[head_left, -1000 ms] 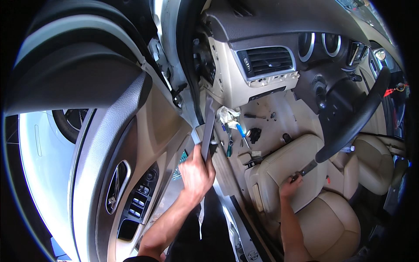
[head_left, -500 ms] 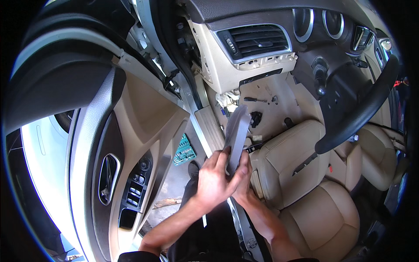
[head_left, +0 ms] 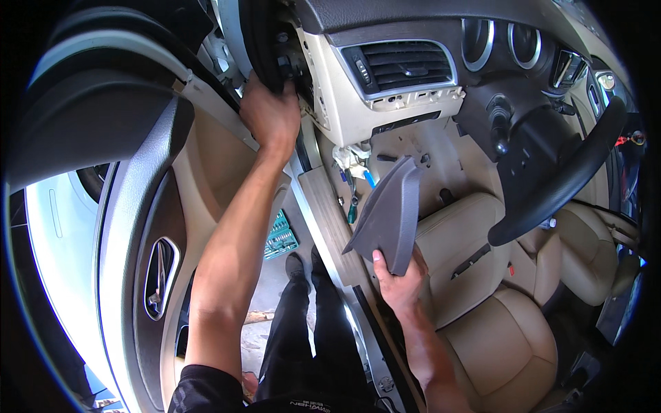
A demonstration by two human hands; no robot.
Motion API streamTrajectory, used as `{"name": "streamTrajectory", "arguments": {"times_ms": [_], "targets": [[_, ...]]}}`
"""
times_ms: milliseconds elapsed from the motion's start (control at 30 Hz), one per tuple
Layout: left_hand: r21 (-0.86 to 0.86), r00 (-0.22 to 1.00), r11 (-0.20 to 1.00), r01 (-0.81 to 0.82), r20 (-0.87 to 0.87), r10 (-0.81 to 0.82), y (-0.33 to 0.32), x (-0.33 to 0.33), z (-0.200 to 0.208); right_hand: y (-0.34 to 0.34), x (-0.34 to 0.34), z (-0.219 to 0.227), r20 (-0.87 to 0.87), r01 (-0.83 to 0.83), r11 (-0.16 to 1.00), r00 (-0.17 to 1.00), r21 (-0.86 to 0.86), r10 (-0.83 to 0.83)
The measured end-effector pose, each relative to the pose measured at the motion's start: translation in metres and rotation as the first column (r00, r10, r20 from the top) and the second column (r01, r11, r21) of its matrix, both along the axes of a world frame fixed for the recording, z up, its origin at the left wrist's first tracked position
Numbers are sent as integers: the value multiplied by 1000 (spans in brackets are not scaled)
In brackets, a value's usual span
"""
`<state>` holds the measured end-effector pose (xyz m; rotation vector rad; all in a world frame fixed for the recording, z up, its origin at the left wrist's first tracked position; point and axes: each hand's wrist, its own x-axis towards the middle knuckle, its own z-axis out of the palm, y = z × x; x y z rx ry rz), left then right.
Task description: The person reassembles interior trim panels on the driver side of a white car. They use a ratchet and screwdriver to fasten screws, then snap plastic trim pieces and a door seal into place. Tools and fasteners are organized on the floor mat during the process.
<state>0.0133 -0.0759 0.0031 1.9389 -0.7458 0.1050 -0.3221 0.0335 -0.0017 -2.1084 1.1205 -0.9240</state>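
My right hand (head_left: 403, 283) holds a dark grey, roughly triangular plastic trim panel (head_left: 394, 210) by its lower end, thumb on its face. The panel stands up over the door sill, beside the driver's seat. My left hand (head_left: 271, 115) reaches forward to the door opening next to the open end of the dashboard (head_left: 322, 96). Its fingers close round the black rubber door seal (head_left: 265, 41); the fingertips are partly hidden.
The open car door (head_left: 200, 172) stands on the left. A green tool case (head_left: 281, 237) lies on the ground below it. Tools, among them a green-handled screwdriver (head_left: 353, 210), lie in the footwell. The steering wheel (head_left: 571, 175) and beige seat (head_left: 468, 255) are to the right.
My left hand has let go of the trim panel and moved forward to the door seal. The right hand keeps the panel, now turned with its broad face showing.
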Motion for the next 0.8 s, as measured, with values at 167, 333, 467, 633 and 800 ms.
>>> {"name": "streamTrajectory", "arguments": {"times_ms": [167, 333, 467, 633, 800], "targets": [[100, 992, 994, 44, -120, -32, 35, -23, 4, 6, 12, 23, 72, 17, 985, 997, 171, -30], [-125, 949, 985, -121, -306, 77, 89, -63, -5, -10, 34, 51, 236, -122, 991, 966, 61, 105], [-69, 949, 995, -73, -313, 48, 107, -63, -11, -22, 59, 52, 182, -192, 979, 962, -75, 203], [-11, 963, 999, -42, -267, 38, 111, -62, -14, -22, 128, 17, 96, -93, 993, 992, 70, 86], [41, 914, 999, -8, -405, 24, 110, -54, -17, -49, 198, 4, 51, 71, 988, 996, 141, -79]]}}
